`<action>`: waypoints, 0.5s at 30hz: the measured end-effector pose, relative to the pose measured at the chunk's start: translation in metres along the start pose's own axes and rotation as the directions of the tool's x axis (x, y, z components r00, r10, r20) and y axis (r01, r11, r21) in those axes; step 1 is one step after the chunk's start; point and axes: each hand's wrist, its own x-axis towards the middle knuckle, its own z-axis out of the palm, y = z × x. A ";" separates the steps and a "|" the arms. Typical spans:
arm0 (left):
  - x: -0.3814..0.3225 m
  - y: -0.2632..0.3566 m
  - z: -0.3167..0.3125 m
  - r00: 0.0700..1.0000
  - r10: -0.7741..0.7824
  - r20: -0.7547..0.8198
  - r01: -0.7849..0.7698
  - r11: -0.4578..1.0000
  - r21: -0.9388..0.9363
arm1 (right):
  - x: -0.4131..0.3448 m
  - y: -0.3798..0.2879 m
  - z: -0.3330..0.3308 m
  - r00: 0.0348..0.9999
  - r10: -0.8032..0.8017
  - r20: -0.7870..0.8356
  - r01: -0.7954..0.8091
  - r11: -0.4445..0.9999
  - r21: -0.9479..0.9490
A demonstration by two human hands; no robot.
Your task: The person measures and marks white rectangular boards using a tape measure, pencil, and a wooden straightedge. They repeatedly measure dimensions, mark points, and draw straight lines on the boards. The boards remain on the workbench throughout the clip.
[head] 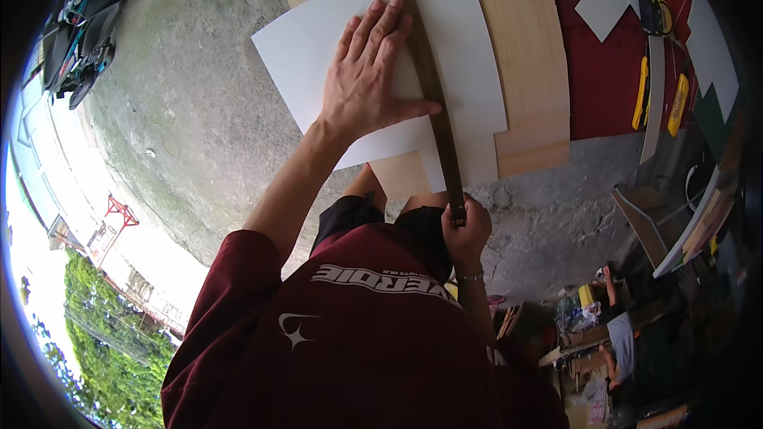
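Observation:
A long dark brown strip [426,59], apparently a straightedge, runs across white sheet material [465,53]. My left hand [366,74] lies flat on the white sheet left of the strip, its thumb reaching onto the strip and its fingertips at the strip's edge. At the near end, my right hand [471,232] is closed around the strip, just past the sheet's front edge. Light wood-grain panels [530,59] lie under the white material, which has stepped cut-outs at its near corners. My left palm hides part of the sheet.
On a dark red surface [587,83] at right are a tape measure [657,15], two yellow utility knives [641,92] and a pale flat strip [654,95]. A motorcycle [89,47] stands far left on concrete [197,71]. Another person [621,339] is at lower right, among clutter.

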 end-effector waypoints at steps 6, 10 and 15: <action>-0.001 0.000 0.001 1.000 -0.007 -0.013 0.007 1.000 0.007 | 0.003 0.013 -0.002 0.993 -0.110 0.042 0.112 0.992 -0.058; -0.001 0.000 0.003 1.000 -0.011 -0.015 0.011 1.000 0.013 | 0.013 0.010 -0.004 0.990 -0.140 0.005 0.140 0.990 -0.033; -0.001 0.001 0.005 1.000 -0.012 -0.019 0.012 1.000 0.025 | 0.018 0.010 -0.007 0.987 -0.153 0.057 0.156 0.987 -0.051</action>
